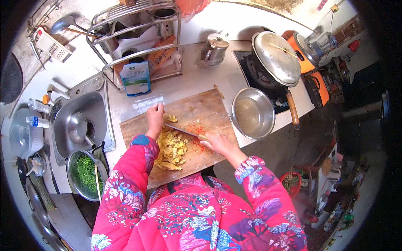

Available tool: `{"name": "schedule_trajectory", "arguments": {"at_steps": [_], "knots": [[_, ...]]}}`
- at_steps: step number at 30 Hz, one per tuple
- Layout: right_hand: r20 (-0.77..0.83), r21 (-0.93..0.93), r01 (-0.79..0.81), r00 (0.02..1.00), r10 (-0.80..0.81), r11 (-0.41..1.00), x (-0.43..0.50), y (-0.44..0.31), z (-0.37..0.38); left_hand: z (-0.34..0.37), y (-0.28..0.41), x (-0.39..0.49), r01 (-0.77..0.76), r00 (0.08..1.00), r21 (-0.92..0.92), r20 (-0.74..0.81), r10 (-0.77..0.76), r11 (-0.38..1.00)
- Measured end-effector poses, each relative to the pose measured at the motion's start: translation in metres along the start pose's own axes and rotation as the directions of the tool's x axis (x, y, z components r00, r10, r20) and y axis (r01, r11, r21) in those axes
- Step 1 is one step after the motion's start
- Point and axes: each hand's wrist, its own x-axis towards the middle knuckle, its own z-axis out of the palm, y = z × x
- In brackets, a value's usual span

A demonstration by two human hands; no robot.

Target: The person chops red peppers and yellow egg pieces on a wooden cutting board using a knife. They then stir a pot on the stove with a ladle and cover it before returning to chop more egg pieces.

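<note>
A wooden cutting board lies on the counter before me. My right hand grips the light handle of a kitchen knife, its blade pointing left across the board. Near the blade's tip, my left hand is raised with its fingers curled; whether it pinches anything cannot be seen. Chopped yellow pieces, apparently cooked egg, are heaped below the blade, and a small yellow bit lies above it. Finely chopped red bits, perhaps chili, are scattered around the knife handle.
Right of the board stand a steel bowl and a lidded pan on a black cooktop. A steel sink and a bowl of chopped greens are at left. Behind are a metal rack, a blue-white pouch and a steel kettle.
</note>
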Motion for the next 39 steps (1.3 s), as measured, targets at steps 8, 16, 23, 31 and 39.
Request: {"name": "schedule_trajectory", "arguments": {"at_steps": [8, 16, 23, 31, 39], "knots": [[-0.052, -0.032, -0.038, 0.998, 0.036, 0.999, -0.020, -0.033, 0.017, -0.017, -0.002, -0.022, 0.085, 0.996, -0.126, 0.043, -0.080, 0.988], [0.029, 0.041, -0.097, 0.995, 0.095, 0.994, -0.032, -0.055, 0.021, -0.038, -0.003, -0.025, 0.137, 0.989, -0.144, 0.066, -0.129, 0.980], [0.005, 0.017, -0.057, 0.998, 0.057, 0.998, -0.032, -0.056, 0.024, -0.046, 0.006, -0.031, 0.115, 0.993, -0.212, 0.031, -0.111, 0.970], [-0.017, -0.069, -0.066, 0.998, 0.065, 0.995, -0.036, -0.067, 0.035, -0.055, -0.003, -0.050, 0.119, 0.993, -0.164, 0.041, -0.114, 0.979], [0.005, 0.011, -0.039, 0.999, 0.039, 0.999, -0.050, -0.084, 0.021, -0.078, 0.001, -0.048, 0.155, 0.988, -0.259, 0.026, -0.154, 0.953]]}}
